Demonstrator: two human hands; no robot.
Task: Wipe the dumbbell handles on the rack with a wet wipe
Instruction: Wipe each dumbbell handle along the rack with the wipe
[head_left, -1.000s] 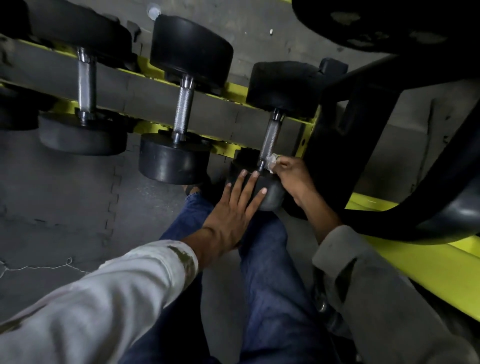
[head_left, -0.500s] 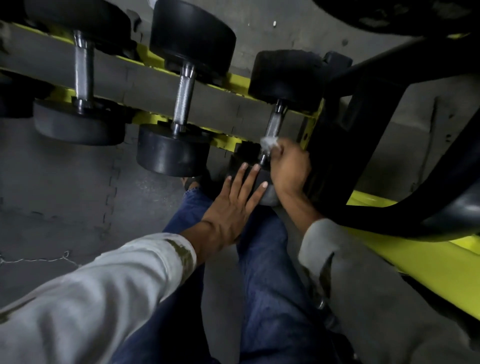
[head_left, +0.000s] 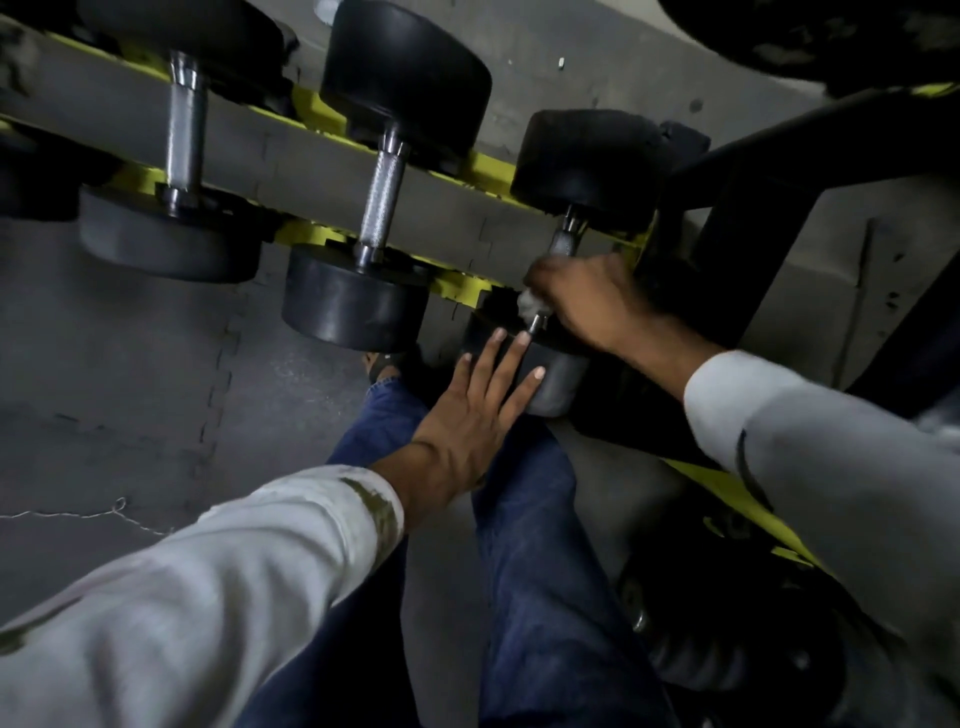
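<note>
Your left hand (head_left: 467, 415) lies flat, fingers straight and spread, arm extended forward. Your right hand (head_left: 587, 296) is curled, knuckles up, gripping the wet wipe (head_left: 530, 307).

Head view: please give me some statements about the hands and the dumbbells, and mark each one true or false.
1. The right hand grips the wet wipe on the rightmost dumbbell's handle. True.
2. No hand touches the middle dumbbell's handle. True.
3. The left hand grips the middle dumbbell's handle. False: it rests flat, fingers straight, on the rightmost dumbbell's near head.
4. The wet wipe is in the left hand. False: the right hand holds it at the handle.
</note>
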